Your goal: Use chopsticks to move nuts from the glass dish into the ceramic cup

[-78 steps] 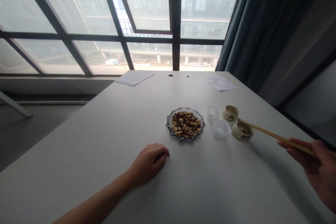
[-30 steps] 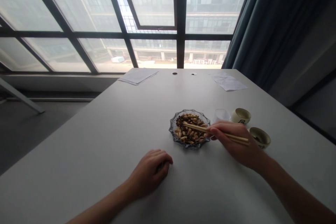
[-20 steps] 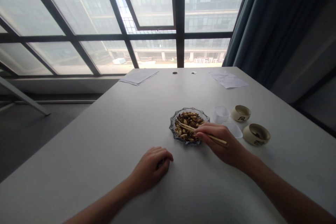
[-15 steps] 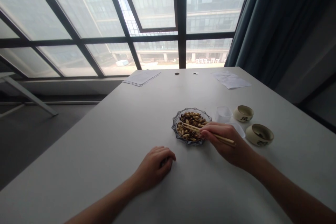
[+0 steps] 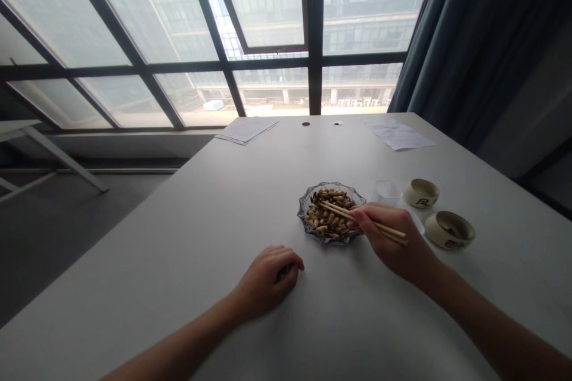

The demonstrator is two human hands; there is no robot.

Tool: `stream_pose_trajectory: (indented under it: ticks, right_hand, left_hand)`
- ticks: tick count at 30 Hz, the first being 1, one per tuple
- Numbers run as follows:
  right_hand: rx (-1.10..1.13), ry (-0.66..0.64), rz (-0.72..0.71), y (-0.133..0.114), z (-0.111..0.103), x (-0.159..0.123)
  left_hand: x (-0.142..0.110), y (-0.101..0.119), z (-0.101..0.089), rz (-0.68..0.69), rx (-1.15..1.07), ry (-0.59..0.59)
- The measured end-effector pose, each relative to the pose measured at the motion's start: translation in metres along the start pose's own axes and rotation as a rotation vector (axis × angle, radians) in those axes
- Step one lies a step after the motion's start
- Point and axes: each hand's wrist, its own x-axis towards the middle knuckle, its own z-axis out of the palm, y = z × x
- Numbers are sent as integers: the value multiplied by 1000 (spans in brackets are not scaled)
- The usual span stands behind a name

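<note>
Head view, right hand (image 5: pixel 391 241): at the right rim of the glass dish (image 5: pixel 333 239); thumb and fingers closed round a pair of chopsticks (image 5: pixel 343 212), nothing else seen in the grip.
Chopstick tips: angled down and leftward into the dish, close together among the mixed pale and dark pieces (image 5: pixel 318 221); cannot tell whether one is pinched.
Pieces: heaped across the middle of the dish, pale and dark intermingled.
Left hand (image 5: pixel 271 277): resting on the desk (image 5: pixel 214 232), nearer the wearer than the dish and left of it, apart from it; fingers loosely curled, underside hidden, so contents cannot be told.
Clear tubs: right of the dish; rear tub (image 5: pixel 388 191) mostly visible, near tub (image 5: pixel 419 224) largely covered by the right hand.
Ceramic bowls: farther right of the dish; rear bowl (image 5: pixel 429 199), near bowl (image 5: pixel 440 240) with something dark inside, unidentified.
Slip risk (judged): a narrow piece could roll from the tips; likely cause, uneven squeeze or crossed sticks.
Spill risk (judged): pieces could go over the dish rim; cause, a sideways sweep through the heap.
Knock risk (judged): near tub could be shoved; cause, the wrist drifting right of the dish.
</note>
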Motion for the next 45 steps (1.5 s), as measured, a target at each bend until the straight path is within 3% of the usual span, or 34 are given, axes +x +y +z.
stream_pose_trajectory:
  ticks: [11,21,29,35,45]
  right_hand:
    - [-73,12,-90,-8,-7,3]
    - [-57,-250,-154,-19,4,-10]
    - [-93,-48,-125,-18,-7,-3]
    - [-90,-93,-94,-15,-8,-2]
    - [-9,14,41,-2,-7,-3]
  left_hand:
    - [-1,-1,0,4,-6,10]
    - [0,-1,2,7,-21,12]
    - [-1,-2,1,5,-25,15]
    - [-1,-2,1,3,-16,12]
    - [-2,-2,1,1,-25,11]
